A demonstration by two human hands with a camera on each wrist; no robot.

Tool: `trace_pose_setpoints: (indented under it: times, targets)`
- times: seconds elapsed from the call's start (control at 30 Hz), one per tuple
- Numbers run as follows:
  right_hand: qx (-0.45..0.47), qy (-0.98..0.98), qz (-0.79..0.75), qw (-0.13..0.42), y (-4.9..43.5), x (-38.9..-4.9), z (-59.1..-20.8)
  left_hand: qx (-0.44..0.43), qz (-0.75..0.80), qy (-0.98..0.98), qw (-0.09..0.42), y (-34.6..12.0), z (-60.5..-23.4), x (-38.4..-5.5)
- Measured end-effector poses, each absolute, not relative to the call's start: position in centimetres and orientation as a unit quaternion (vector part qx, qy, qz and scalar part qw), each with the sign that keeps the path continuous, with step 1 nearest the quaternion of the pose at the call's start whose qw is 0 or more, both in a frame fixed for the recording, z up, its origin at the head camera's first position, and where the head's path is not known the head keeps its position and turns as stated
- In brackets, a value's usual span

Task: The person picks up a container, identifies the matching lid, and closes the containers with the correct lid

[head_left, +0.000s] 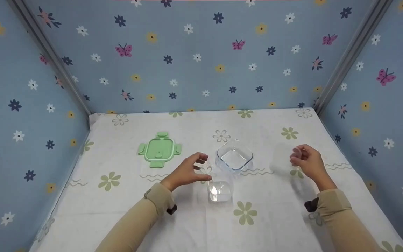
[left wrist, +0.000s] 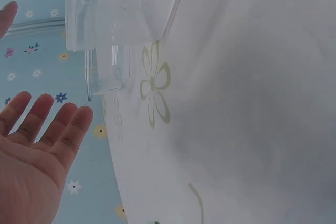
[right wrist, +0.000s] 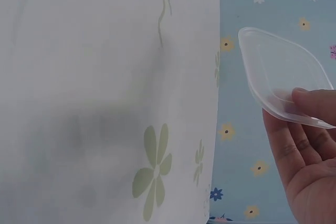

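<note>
My right hand (head_left: 310, 162) pinches a translucent plastic lid (right wrist: 283, 72) by its edge, thumb on one face and fingers behind. In the head view the lid looks faint against the white cloth, left of the fingers. My left hand (head_left: 187, 171) holds nothing, its thumb and fingers spread apart. Its thumb tip is close to a small clear plastic container (head_left: 220, 191) at the near middle. Beyond that stands a square clear glass container (head_left: 234, 157), to the right of the left fingertips. The left wrist view shows the left palm (left wrist: 37, 166) below the plastic container (left wrist: 126, 9).
A green snap lid (head_left: 159, 149) with side flaps lies left of the glass container. White flower-patterned cloth (head_left: 117, 203) covers the table. Blue floral walls (head_left: 201, 52) enclose the back and both sides, with grey posts (head_left: 348, 59) at the corners.
</note>
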State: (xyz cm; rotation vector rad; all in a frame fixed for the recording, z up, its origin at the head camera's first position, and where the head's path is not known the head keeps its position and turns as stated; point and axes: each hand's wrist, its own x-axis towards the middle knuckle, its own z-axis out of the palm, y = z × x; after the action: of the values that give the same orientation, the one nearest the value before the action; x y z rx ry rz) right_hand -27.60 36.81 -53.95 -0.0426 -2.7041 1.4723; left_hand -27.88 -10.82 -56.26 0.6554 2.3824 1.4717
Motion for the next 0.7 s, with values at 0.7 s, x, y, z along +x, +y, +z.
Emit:
trace_pose_setpoints:
  times: [0.7]
  targets:
    - [0.052,-0.851,0.517,0.07,32.9,-27.5,-52.2,0.199,0.539,0.816,0.067,-10.5,-55.2,-29.0]
